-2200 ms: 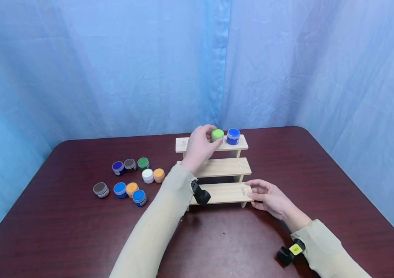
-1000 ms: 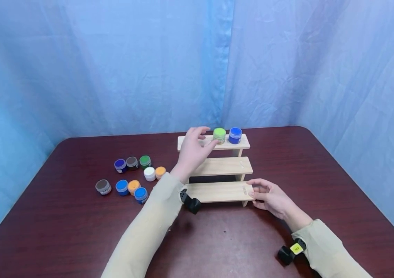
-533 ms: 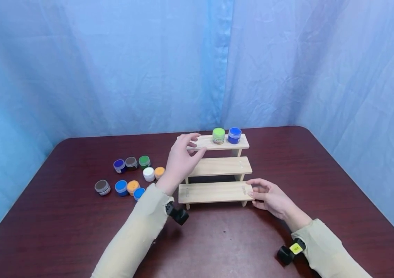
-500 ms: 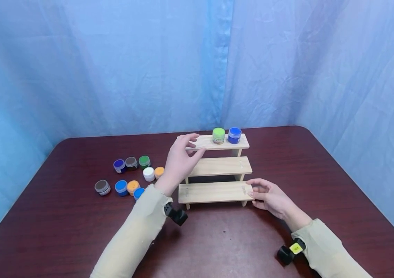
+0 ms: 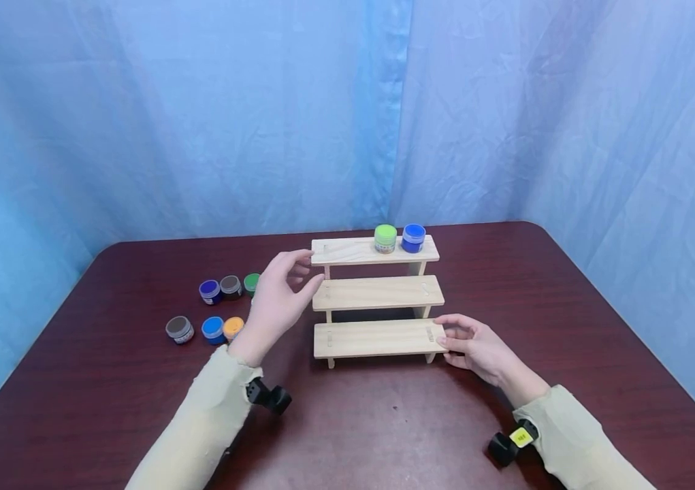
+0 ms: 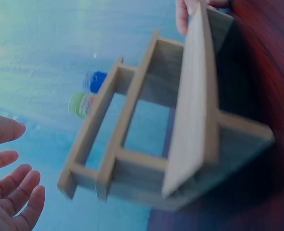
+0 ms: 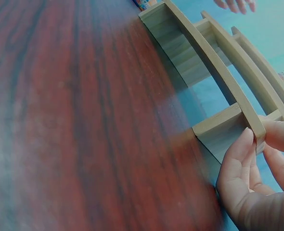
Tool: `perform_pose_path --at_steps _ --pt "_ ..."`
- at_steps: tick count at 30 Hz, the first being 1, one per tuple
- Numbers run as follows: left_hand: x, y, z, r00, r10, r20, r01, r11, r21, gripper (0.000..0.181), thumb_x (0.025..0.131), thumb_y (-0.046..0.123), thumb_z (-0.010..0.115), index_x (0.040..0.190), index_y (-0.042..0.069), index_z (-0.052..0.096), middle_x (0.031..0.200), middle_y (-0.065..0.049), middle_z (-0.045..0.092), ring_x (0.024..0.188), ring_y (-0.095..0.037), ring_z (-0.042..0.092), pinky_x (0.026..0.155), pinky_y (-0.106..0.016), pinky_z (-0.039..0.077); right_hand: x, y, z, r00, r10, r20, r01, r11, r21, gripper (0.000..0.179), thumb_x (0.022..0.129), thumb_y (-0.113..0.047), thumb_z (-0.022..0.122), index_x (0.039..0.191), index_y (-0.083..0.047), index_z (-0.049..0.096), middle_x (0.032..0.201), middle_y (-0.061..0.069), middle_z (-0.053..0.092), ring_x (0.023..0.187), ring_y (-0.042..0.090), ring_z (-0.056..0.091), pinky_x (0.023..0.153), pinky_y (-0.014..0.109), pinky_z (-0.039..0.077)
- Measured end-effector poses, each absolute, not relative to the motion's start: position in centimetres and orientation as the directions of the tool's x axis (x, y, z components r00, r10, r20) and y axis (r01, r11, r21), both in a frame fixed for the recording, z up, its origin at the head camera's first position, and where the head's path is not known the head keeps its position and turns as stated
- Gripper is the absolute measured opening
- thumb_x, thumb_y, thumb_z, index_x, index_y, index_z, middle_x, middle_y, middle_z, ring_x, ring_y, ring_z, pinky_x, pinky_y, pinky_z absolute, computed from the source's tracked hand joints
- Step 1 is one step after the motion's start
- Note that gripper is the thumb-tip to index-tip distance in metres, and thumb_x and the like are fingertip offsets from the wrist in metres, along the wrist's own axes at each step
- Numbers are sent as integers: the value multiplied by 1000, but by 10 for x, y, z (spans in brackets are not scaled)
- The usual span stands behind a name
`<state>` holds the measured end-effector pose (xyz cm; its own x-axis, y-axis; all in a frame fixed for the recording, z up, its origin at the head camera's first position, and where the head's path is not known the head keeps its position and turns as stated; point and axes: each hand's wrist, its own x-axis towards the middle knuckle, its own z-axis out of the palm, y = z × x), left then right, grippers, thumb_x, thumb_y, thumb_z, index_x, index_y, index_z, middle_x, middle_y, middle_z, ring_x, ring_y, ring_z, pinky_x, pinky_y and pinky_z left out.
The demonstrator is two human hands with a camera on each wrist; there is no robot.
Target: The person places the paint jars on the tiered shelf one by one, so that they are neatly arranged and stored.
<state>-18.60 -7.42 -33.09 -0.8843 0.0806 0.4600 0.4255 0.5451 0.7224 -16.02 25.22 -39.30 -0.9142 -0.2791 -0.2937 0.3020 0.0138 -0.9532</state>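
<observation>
A three-step wooden display stand (image 5: 378,338) stands on the dark red table. On its top step sit a light green paint jar (image 5: 386,239) and, to the right of it, a blue paint jar (image 5: 413,239). My right hand (image 5: 478,350) grips the right end of the lowest step between thumb and fingers, also seen in the right wrist view, where the step's end (image 7: 257,137) is pinched. My left hand (image 5: 280,296) hangs just left of the stand with nothing in it, its fingers relaxed and apart in the left wrist view.
Left of the stand, several paint jars stand on the table (image 5: 77,408): dark blue (image 5: 209,291), brown (image 5: 180,329), blue (image 5: 213,329), orange (image 5: 233,328) and green (image 5: 252,284). My left hand and sleeve hide others. A light blue curtain (image 5: 249,122) hangs behind.
My left hand has let go of the light green jar on the top step and moved left and down, past the stand's left end. My right hand keeps its grip on the lowest step.
</observation>
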Motion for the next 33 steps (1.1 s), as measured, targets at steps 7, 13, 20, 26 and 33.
perform_pose_path --at_steps 7,13,20,26,33 --pt "-176 -97 -338 -910 67 410 372 573 731 38 87 16 69 123 6 59 109 -13 59 98 -26 59 86 -41 54 -160 253 -393 -915 -274 -295 302 20 -953 28 89 3 58 110 -17 56 92 -3 61 75 9 58 64 21 52" --pt "-169 -115 -339 -909 65 412 365 603 710 40 87 15 69 124 5 58 112 -13 58 99 -26 58 85 -44 54 -159 253 -394 -915 -285 -287 295 13 -955 28 90 2 58 108 -19 57 90 -3 61 75 8 58 64 20 52" --pt "-163 -141 -341 -900 62 432 364 650 667 40 87 12 68 124 5 57 110 -12 58 95 -26 60 80 -44 55 -159 253 -393 -915 -280 -289 297 16 -955 28 89 2 58 107 -19 57 89 -3 61 75 8 58 64 20 52" --pt "-159 -159 -345 -888 49 458 362 689 628 39 86 8 68 123 2 57 110 -16 58 95 -27 58 81 -48 54 -158 253 -393 -914 -281 -291 301 10 -954 28 89 3 58 106 -20 58 88 -3 61 74 7 58 63 20 52" --pt "-155 -181 -351 -891 -10 454 300 739 604 38 86 8 69 121 0 57 110 -19 58 96 -31 59 80 -50 54 -159 253 -394 -914 -280 -293 301 14 -954 28 89 3 58 106 -20 58 89 -3 61 74 7 58 63 20 52"
